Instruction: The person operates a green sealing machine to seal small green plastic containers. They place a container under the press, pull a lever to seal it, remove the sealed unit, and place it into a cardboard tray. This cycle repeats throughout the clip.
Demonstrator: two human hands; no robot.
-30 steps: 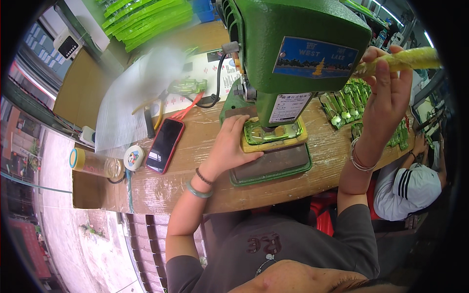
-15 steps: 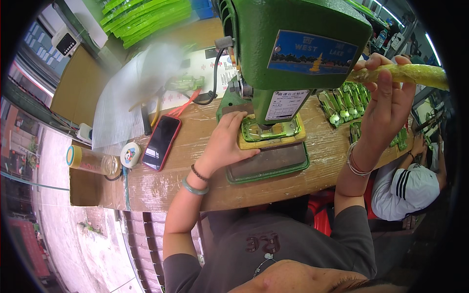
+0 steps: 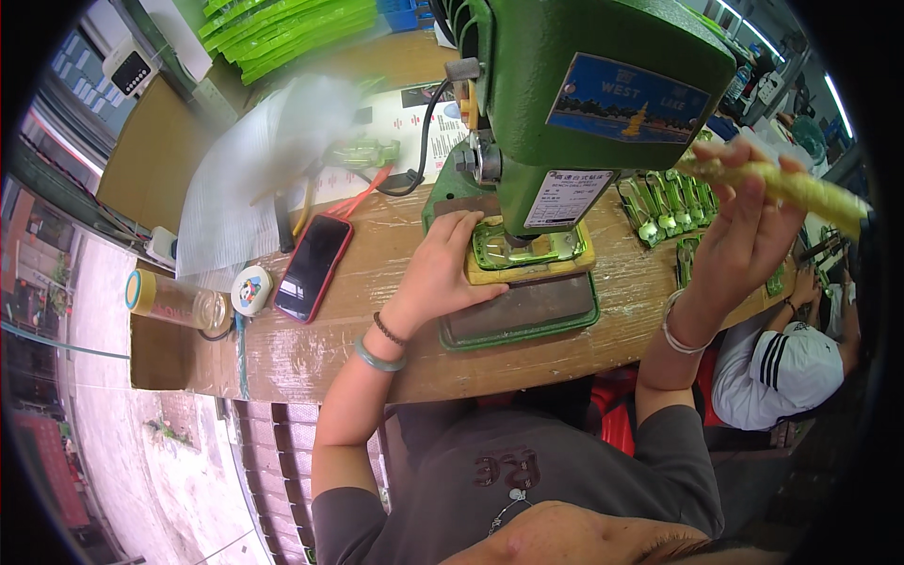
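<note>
My left hand (image 3: 439,270) grips the left end of a yellow block (image 3: 537,273), thumb along its near edge. A clear green plastic part (image 3: 490,249) lies on the block, under the spindle of a green bench drill press (image 3: 603,38). The machine head partly hides that part, and I cannot tell whether the tool touches it. Raised on the right, my right hand (image 3: 742,221) is closed around the drill press lever (image 3: 815,195), a thick bar covered in yellow. Beneath the block is the machine's base plate (image 3: 518,315) with a green rim.
Several green plastic parts (image 3: 664,212) lie in rows right of the machine. To the left are a phone (image 3: 315,266), a round white case (image 3: 251,290), a clear jar (image 3: 179,303) and a blurred whitish shape (image 3: 306,127). A person in white (image 3: 791,372) sits at far right.
The lever's outer end has dropped, and my right hand has turned with it. My left hand keeps its grip on the block. The whole view has shifted slightly.
</note>
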